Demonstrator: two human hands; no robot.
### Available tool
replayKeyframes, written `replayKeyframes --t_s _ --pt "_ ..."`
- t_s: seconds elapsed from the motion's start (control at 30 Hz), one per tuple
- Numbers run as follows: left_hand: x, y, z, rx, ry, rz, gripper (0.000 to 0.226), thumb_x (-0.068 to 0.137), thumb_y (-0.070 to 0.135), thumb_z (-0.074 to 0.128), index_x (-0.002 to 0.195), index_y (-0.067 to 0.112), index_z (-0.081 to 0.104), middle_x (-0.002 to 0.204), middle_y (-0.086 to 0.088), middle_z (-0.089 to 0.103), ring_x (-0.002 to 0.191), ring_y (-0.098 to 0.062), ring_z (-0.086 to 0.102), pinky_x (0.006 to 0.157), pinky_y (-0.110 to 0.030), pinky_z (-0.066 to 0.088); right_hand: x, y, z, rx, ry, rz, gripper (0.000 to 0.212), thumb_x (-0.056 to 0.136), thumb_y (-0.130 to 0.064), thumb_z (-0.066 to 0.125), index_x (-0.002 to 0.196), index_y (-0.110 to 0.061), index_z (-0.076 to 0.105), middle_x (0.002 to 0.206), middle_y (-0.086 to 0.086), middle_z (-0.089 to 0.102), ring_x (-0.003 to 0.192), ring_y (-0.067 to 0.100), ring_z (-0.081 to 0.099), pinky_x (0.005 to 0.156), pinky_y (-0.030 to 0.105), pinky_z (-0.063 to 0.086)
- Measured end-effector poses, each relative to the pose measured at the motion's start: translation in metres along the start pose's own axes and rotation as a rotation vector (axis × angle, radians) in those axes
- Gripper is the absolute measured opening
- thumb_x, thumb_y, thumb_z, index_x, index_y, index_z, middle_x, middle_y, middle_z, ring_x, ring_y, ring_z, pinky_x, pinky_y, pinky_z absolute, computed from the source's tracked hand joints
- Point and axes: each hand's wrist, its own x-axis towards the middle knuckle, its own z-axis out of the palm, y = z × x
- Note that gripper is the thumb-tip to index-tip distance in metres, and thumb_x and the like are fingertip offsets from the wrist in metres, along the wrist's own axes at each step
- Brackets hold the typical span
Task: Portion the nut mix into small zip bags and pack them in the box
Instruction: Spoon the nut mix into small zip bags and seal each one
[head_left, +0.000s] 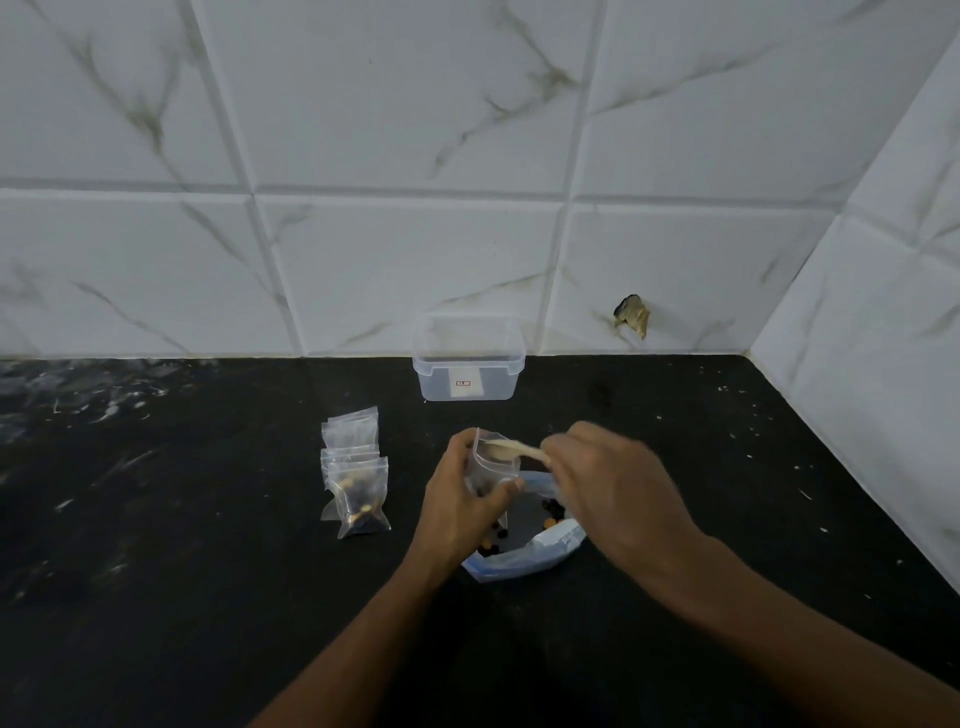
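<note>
The left hand (462, 499) has its fingers curled around one small zip bag (488, 467), held upright with its mouth up, over the large open bag of nut mix (524, 556). The right hand (613, 483) pinches a pale spoon (511, 448), lying crosswise with its bowl in the bag's mouth. To the left lie small bags in a pile (356, 473), perhaps three, one filled. One clear box (467, 364) stands open by the wall on the dark surface (182, 571).

Dim, flat light; right hand (613, 483) motion-blurred; tile lines bow at the edges.
</note>
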Motion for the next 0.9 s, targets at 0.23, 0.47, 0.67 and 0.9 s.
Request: replayKeyframes --t_s 0.23,0.47,0.67,0.9 --pt "-0.007 -0.008 -0.017 -0.063 0.021 -0.035 0.059 0.082 0.036 0.075 0.131 0.042 0.043 0.119 0.019 0.058 0.110 0.006 0.056 0.088 -0.016 0.044 0.015 0.039 -0.014 0.054 -0.023 0.086 0.018 0.096 -0.018 0.054 0.108 -0.021 0.066 0.092 -0.003 0.060 0.079 0.009 0.056 0.075 0.027 0.050" --pt "-0.019 -0.018 -0.020 -0.087 -0.076 -0.071 0.064 0.073 0.052 0.071 0.130 0.041 0.046 0.115 0.030 0.058 0.112 0.004 0.056 0.090 -0.019 0.047 0.022 0.042 0.049 -0.298 -0.362 -0.253 0.025 0.096 -0.019 0.052 0.120 -0.014 0.058 0.106 0.003 0.054 0.083 0.013 0.051 0.068 0.025 0.035" --pt "-0.019 -0.023 -0.016 -0.106 -0.159 -0.150 0.059 0.071 0.052 0.073 0.123 0.053 0.045 0.119 0.020 0.060 0.114 -0.002 0.057 0.093 -0.029 0.052 0.035 0.045 0.071 -0.457 -0.510 -0.343 0.027 0.096 -0.022 0.054 0.119 -0.009 0.060 0.108 0.009 0.055 0.091 0.021 0.058 0.078 0.035 0.053" --pt "-0.017 -0.025 -0.013 -0.139 -0.147 -0.193 0.063 0.067 0.058 0.075 0.123 0.052 0.047 0.121 0.012 0.061 0.113 -0.014 0.061 0.094 -0.043 0.055 0.056 0.060 0.078 -0.208 -0.608 0.063 0.018 0.090 -0.012 0.061 0.108 -0.013 0.063 0.110 0.006 0.061 0.096 0.019 0.061 0.086 0.033 0.053"
